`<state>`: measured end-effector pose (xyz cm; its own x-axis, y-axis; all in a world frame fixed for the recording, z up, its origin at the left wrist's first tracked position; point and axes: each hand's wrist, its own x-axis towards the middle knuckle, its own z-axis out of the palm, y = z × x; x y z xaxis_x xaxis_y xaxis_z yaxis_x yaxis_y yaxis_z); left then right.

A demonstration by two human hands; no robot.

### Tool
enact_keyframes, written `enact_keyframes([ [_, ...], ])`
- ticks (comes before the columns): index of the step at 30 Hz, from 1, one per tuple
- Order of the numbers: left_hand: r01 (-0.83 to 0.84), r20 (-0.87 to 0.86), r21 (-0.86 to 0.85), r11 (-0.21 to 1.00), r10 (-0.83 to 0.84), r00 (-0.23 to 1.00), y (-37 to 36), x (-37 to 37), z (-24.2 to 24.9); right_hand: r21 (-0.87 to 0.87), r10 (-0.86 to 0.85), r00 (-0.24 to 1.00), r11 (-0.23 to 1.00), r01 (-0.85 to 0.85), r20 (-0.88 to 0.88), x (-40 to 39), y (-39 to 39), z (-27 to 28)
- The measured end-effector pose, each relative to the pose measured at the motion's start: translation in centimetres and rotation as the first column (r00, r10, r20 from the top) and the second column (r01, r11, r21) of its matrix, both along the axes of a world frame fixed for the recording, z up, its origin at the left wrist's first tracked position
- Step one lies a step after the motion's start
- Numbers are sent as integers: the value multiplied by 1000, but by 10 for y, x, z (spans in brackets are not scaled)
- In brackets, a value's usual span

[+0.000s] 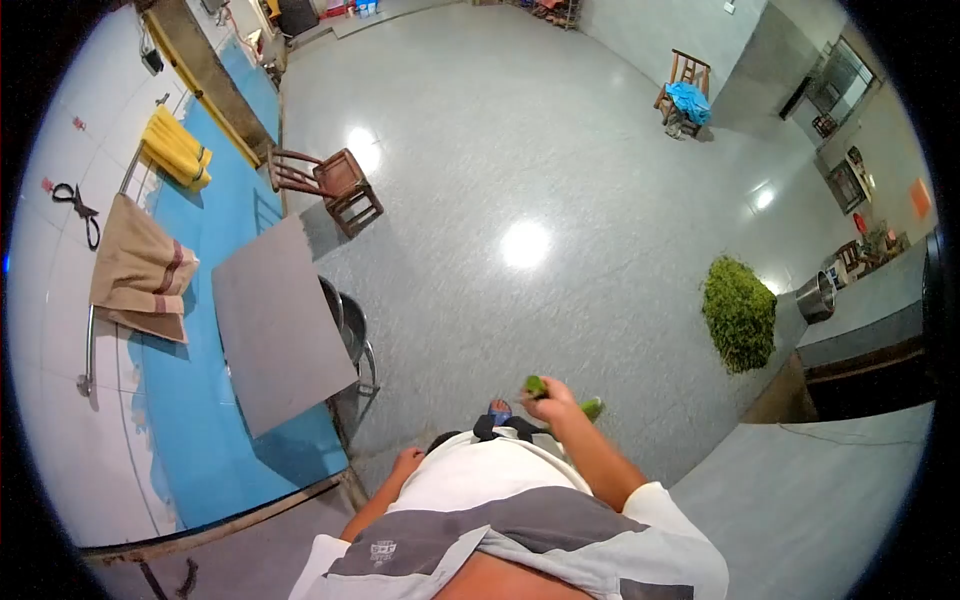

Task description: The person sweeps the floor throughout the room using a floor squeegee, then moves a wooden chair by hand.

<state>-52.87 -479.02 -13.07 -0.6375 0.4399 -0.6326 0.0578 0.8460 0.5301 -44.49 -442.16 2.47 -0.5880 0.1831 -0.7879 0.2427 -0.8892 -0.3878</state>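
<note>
Out in front of my waist, my right hand (pixel 550 401) is closed around a green vegetable (pixel 535 386), whose rounded end sticks out above the fingers. Another green piece (pixel 592 408) shows just beyond the wrist; the forearm hides what lies between the two. My left hand (pixel 408 462) hangs low beside the white shirt, its fingers too small and partly hidden to read. Below, a foot in a blue sandal (pixel 500 411) stands on the grey floor, close to the dark apron tie (pixel 490 428) at my waist.
A grey board (pixel 280 325) covers part of the blue-sided counter on the left, with dark basins (pixel 350 325) beside it. One wooden chair (pixel 343 180) stands past it, another (pixel 688 90) far back. A pile of green leaves (pixel 740 315) lies right, near a metal pot (pixel 816 297).
</note>
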Motion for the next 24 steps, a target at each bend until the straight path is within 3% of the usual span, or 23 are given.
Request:
enact_keyframes([
  [1, -12, -56, 13, 1000, 12, 998, 0, -1, -8, -28, -65, 997, 997, 67, 47, -19, -3, 10],
  [3, -62, -81, -11, 998, 61, 995, 15, -9, 13, -277, -91, 993, 959, 66, -77, -42, -4, 10],
  [4, -114, -104, -32, 993, 110, 988, 21, -11, 24, -281, -97, 992, 957, 72, -77, -53, -6, 16],
  [6, -74, -79, -28, 997, 72, 994, 28, -20, 27, -481, -101, 995, 872, 88, -2, -70, -3, 33],
  [7, -42, -54, -20, 999, 41, 998, 33, -27, 28, -476, -105, 994, 875, 86, -13, -74, 5, 14],
  [9, -7, -67, -12, 1000, 7, 998, 41, -30, 27, -845, -364, 915, 532, 52, -173, -83, 20, -51],
  [10, 25, -73, -9, 1000, -26, 997, 45, -34, 26, -826, -370, 882, 562, -38, -292, -80, 32, -63],
  [12, 43, -63, 51, 998, -39, 997, 49, -39, 28, -772, -403, 848, 635, -12, -345, -62, 48, -70],
  [14, 55, -49, 110, 992, -50, 998, 60, -48, 36, -776, -480, 823, 626, 76, -306, -36, 58, -69],
  [16, 50, -16, 20, 999, -50, 999, 68, -54, 42, -826, -541, 798, 554, 101, -265, -10, 62, -47],
  [20, 106, -10, 44, 993, -105, 994, 88, -73, 45, -863, -611, 751, 492, 114, -249, 34, 57, -1],
  [22, 263, 19, 9, 965, -263, 965, 96, -90, 13, -872, -649, 731, 462, 161, -209, 48, 54, 25],
  [24, 302, 27, 12, 953, -302, 953, 110, -104, 18, -849, -658, 739, 468, 247, -147, 62, 48, 41],
])
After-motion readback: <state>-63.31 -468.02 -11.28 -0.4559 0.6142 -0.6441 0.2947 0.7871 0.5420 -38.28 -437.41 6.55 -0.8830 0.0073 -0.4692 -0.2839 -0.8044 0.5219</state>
